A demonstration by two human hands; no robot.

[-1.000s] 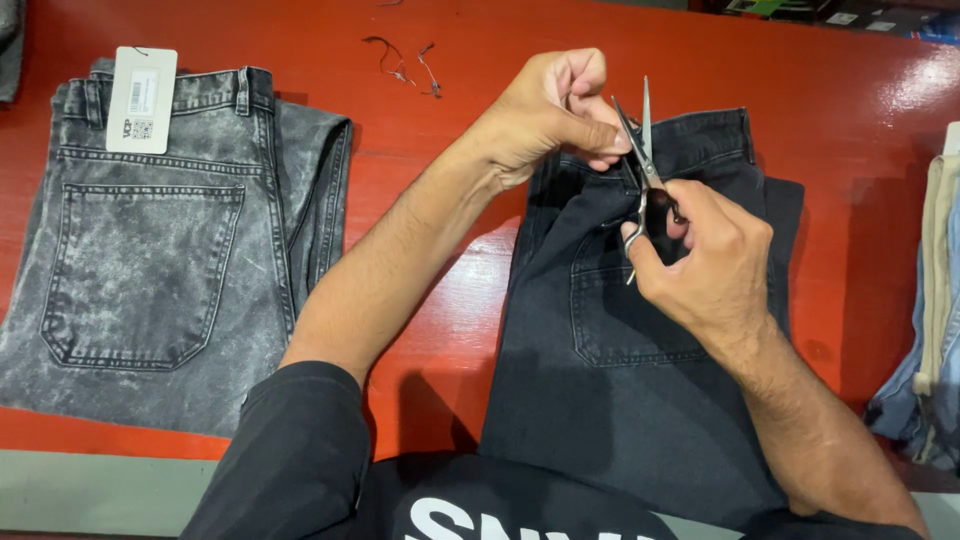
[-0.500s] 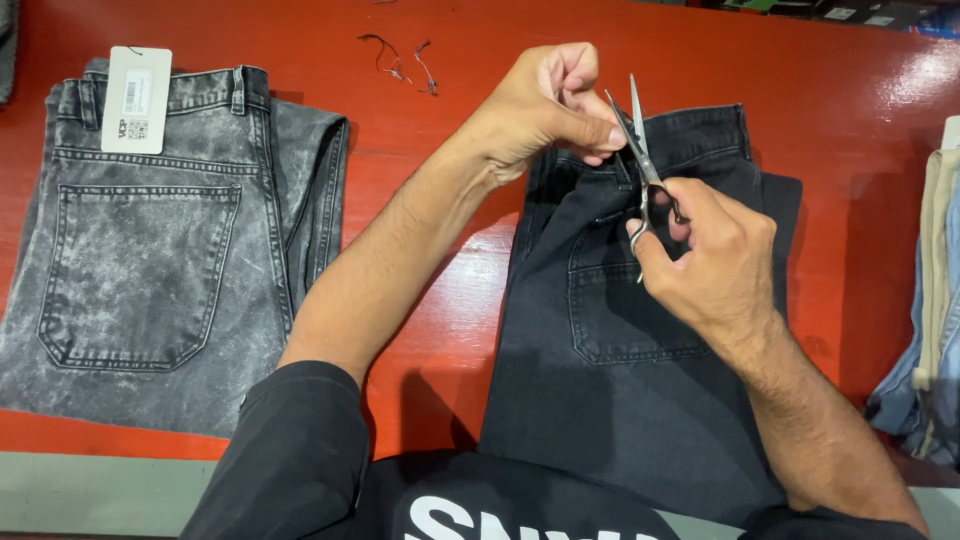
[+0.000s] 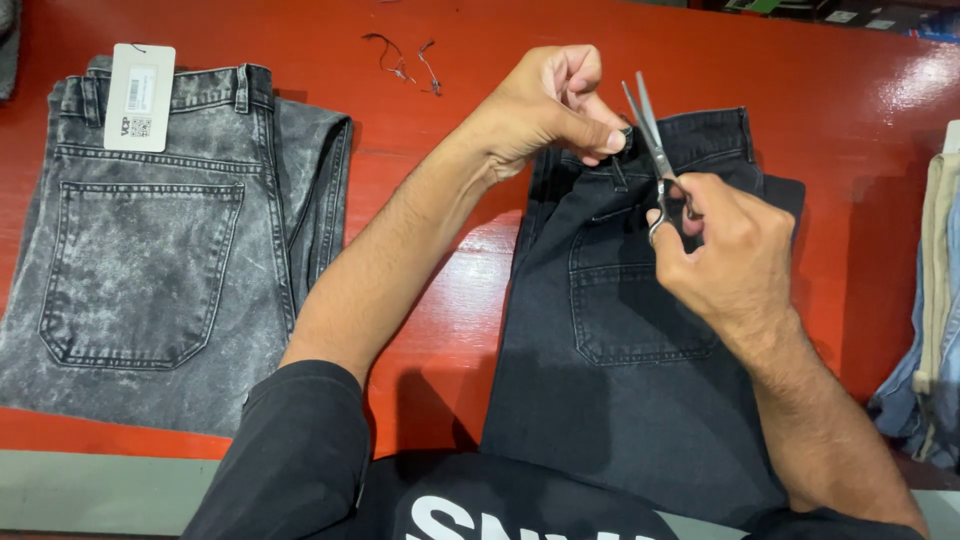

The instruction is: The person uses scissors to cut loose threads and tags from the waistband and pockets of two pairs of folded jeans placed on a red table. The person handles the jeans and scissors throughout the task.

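Two bare hands work over a pair of dark charcoal denim jeans [image 3: 640, 400] lying back side up on the glossy red worktop [image 3: 450, 290], waistband away from the person. At the waistband of those dark jeans, the left hand [image 3: 545, 105] has its grip pinched together, thumb against forefinger, on a small bit of the waistband edge near a belt loop. Just beside it, toward the back pocket of the dark jeans, the right hand [image 3: 730, 255] has its grip clamped through the handles of a pair of slim steel scissors [image 3: 655, 150]; the blades point up and away, slightly parted, with their tips just above the waistband and next to the left thumb. Well to the left of the dark jeans lies a folded pair of grey acid-washed denim jeans [image 3: 160, 260] with a white rectangular paper tag [image 3: 139, 96] at its waistband. Beyond the dark jeans, between the two pairs, a few loose dark threads [image 3: 405, 60] rest on the worktop. At the right of the dark jeans sits a stack of folded beige and pale blue garments [image 3: 935, 320]
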